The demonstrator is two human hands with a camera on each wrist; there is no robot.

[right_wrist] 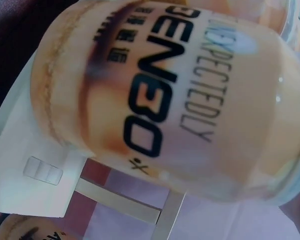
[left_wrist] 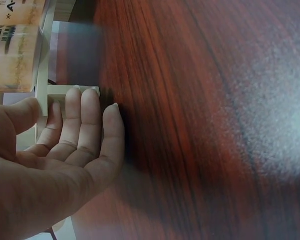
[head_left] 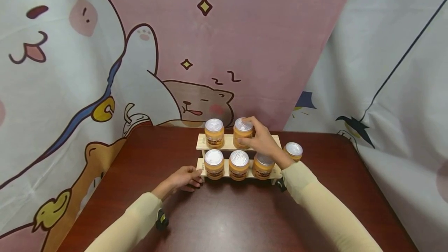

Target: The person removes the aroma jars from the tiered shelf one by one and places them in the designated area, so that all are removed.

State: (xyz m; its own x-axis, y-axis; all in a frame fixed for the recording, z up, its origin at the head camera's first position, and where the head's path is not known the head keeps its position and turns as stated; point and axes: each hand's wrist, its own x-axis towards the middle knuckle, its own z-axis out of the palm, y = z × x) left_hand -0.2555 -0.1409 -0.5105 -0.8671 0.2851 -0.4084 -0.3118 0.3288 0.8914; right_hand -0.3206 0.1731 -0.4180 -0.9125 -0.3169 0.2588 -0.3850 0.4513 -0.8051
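A two-tier wooden rack (head_left: 273, 142) stands on the table. My right hand (head_left: 261, 139) grips an orange jar (head_left: 241, 138) with a silvery lid at the middle of the upper tier, thumb and fingers at its sides. The dark lettering on this jar (right_wrist: 154, 95) fills the right wrist view, where most of the hand is out of sight. My left hand (head_left: 183, 178) holds the left end of the lower tier. In the left wrist view its thumb lies on the board's end (left_wrist: 42, 95), with the fingers below it.
Another jar (head_left: 214, 134) stands on the upper tier's left. Three jars line the lower tier, among them a middle one (head_left: 239, 166). One more jar (head_left: 293, 151) is right of the rack, partly behind the right forearm. A printed cloth (head_left: 280, 49) hangs behind the dark red table (head_left: 332, 174).
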